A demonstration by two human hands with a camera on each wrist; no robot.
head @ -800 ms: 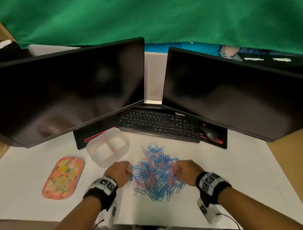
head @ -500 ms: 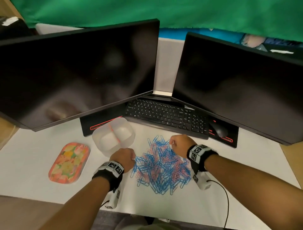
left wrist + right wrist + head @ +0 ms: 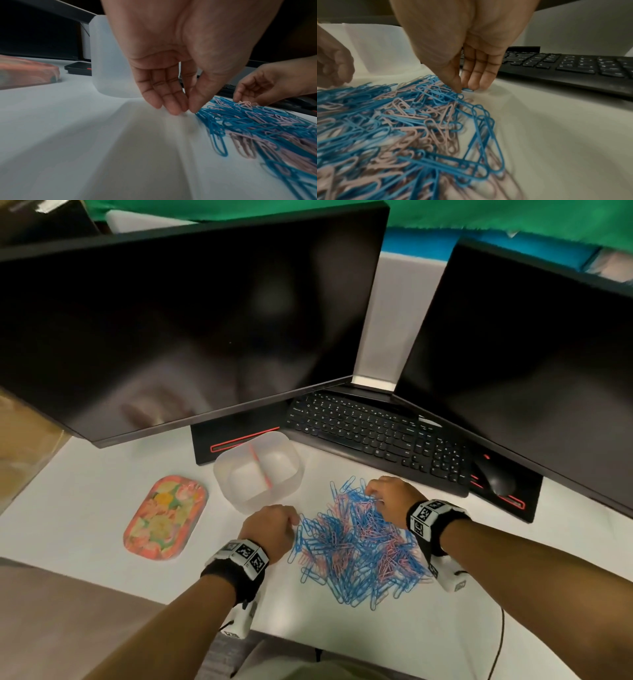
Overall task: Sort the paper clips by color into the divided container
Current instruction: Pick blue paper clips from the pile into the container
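Since 0.8 s ago, right hand point(image 3: 388, 497) has been shifting from the near right edge of the clip pile up to its far edge, approx 1 o'clock of the heap; left hand point(image 3: 270, 529) is staying at the pile's 9 o'clock side.

Paper clips point(image 3: 356, 542), blue + pink mixed, are lying in one loose heap on the white desk point(image 3: 85, 474), just right of centre. None are showing in the divided container point(image 3: 239, 494).

R hand: thumb + fingertips point(image 3: 471, 84) are closing down on a blue clip point(image 3: 467, 89) at the heap's far edge; pinching, as far as wrist view is showing. L hand: fingers point(image 3: 171, 102) + thumb are drawn together, tips hovering at the desk beside the nearest blue clips; nothing is showing between them.

Container: translucent, pink divider across the middle, sitting at approx 10 o'clock from the heap, apart from it.

Surroundings: two dark monitors point(image 3: 191, 320) are angling over the back of the desk; black keyboard point(image 3: 376, 436) is lying at 12 o'clock behind the heap, w/ mouse point(image 3: 496, 477) at 2 o'clock on a black red-trimmed mat. Floral oval tray point(image 3: 164, 517) is sitting at 9 o'clock, well left. Green cloth point(image 3: 513, 217) is hanging behind.
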